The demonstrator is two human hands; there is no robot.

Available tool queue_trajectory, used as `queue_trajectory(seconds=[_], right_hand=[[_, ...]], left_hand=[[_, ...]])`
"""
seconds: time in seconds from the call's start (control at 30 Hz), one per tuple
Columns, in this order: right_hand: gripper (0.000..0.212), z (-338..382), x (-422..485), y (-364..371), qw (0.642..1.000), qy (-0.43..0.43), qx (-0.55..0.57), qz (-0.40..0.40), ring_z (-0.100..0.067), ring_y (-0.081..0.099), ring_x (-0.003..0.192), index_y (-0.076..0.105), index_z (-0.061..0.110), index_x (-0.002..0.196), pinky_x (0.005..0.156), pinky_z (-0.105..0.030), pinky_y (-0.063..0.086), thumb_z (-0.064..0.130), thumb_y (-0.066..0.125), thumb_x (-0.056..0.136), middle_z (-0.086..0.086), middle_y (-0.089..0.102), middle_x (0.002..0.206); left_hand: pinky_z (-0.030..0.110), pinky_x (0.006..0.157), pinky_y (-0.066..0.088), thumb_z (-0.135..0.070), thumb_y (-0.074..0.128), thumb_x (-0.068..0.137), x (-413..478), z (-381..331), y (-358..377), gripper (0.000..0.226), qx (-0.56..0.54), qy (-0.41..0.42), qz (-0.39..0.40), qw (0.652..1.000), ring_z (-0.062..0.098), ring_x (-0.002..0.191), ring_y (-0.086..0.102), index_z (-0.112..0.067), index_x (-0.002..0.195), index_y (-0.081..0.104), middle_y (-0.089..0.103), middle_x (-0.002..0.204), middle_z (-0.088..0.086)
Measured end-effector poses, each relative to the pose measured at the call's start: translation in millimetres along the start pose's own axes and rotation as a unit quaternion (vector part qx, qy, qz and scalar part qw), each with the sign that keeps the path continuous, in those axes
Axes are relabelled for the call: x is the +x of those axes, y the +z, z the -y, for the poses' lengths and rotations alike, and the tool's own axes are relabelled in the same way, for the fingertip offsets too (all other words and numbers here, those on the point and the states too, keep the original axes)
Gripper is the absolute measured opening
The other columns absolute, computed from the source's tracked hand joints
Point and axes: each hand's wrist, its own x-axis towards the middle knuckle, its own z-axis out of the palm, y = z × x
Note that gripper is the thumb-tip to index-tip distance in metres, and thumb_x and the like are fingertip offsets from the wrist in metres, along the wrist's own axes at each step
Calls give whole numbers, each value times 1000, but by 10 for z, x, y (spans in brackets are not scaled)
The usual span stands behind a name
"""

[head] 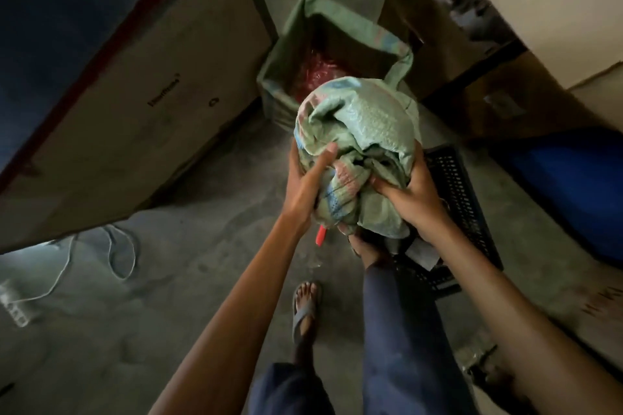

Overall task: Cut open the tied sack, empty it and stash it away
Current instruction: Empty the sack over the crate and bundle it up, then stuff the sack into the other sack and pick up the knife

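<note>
A crumpled green woven sack (pixel 365 125) with pink and blue stripes is bunched into a ball at the middle of the head view. My left hand (pixel 308 180) presses against its left side, thumb on the fabric. My right hand (pixel 409 194) grips its lower right folds. Both hands hold it above the floor. A red-handled cutter (pixel 321 236) pokes out just below my left hand; what holds it is hidden. Behind the sack stands a crate lined with another green sack (pixel 347 23), with red plastic material (pixel 318 72) inside.
A large cardboard panel (pixel 135 87) leans at the left. Cardboard boxes (pixel 539 0) stack at the right, with a blue drum (pixel 569 175) below them. A black plastic crate (pixel 462 209) sits by my right leg. A white cable (pixel 118 253) and power strip (pixel 13 308) lie on the floor.
</note>
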Motion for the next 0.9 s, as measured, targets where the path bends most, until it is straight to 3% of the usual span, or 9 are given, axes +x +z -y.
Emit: queue_trajectory(seconds=[0.1, 0.17, 0.23, 0.3, 0.43, 0.53, 0.6, 0.67, 0.9], right_hand=[[85, -132, 524, 100, 1000, -5, -4, 4, -1, 52, 122, 31, 20, 151, 93, -1, 42, 13, 79, 81, 6, 53, 137], [85, -211, 898, 166, 1000, -16, -20, 7, 2, 52, 119, 31, 18, 151, 91, 1, 40, 13, 79, 81, 8, 53, 134], [85, -299, 1286, 229, 999, -27, -39, 11, 0, 51, 121, 30, 20, 152, 95, -5, 41, 18, 78, 82, 10, 53, 132], [84, -394, 1703, 267, 998, -31, -53, 29, -6, 51, 125, 28, 24, 152, 101, -19, 42, 24, 76, 84, 7, 54, 138], [70, -696, 2551, 357, 990, -51, -116, 63, -19, 51, 131, 38, 17, 147, 106, -31, 43, 30, 72, 87, -4, 55, 143], [57, -927, 3071, 418, 979, -34, -187, 77, -25, 52, 131, 48, 12, 141, 99, -23, 40, 34, 66, 91, -10, 56, 142], [54, -1081, 3355, 439, 970, -19, -222, 101, -26, 50, 132, 50, 14, 141, 100, -24, 39, 37, 62, 94, -10, 54, 144], [54, -1250, 3591, 462, 956, -14, -267, 120, -30, 49, 133, 50, 14, 142, 106, -32, 40, 40, 58, 95, -12, 53, 145], [52, -1565, 4178, 688, 904, 25, -402, 144, -37, 51, 127, 54, 9, 135, 103, -36, 43, 39, 58, 93, -19, 54, 139]], left_hand=[[20, 89, 60, -21, 81, 86, 515, 49, 29, 71, 42, 37, 10, 998, -7, 103, 70, -35, 143, 41, 66, 125, -15], [28, 98, 59, -19, 85, 81, 865, 42, 66, 79, 57, 63, 2, 996, 1, 114, 68, -32, 145, 40, 65, 132, -9], [36, 105, 55, -17, 86, 80, 1229, 13, 111, 81, 60, 87, -10, 994, 11, 123, 65, -32, 144, 40, 62, 139, -4], [33, 106, 54, -17, 86, 80, 1644, -14, 148, 85, 73, 113, -18, 991, 14, 127, 62, -26, 149, 38, 59, 144, -1], [29, 115, 44, -50, 85, 62, 2500, 30, 186, 116, 179, 165, -25, 970, 18, 140, 50, -18, 159, 29, 47, 157, 4], [31, 121, 36, -59, 80, 62, 3072, 129, 239, 120, 266, 198, -36, 943, 22, 147, 42, -11, 159, 27, 40, 160, 8], [16, 118, 35, -64, 73, 59, 3396, 211, 286, 124, 303, 224, -26, 926, 25, 148, 40, -6, 158, 27, 39, 160, 13], [-3, 102, 32, -64, 73, 57, 3681, 317, 327, 125, 333, 221, -20, 916, 23, 145, 42, -3, 157, 28, 42, 158, 13], [4, 94, 31, -35, 82, 84, 4403, 609, 356, 94, 400, 165, -33, 901, 17, 143, 46, -11, 158, 30, 45, 157, 5]])
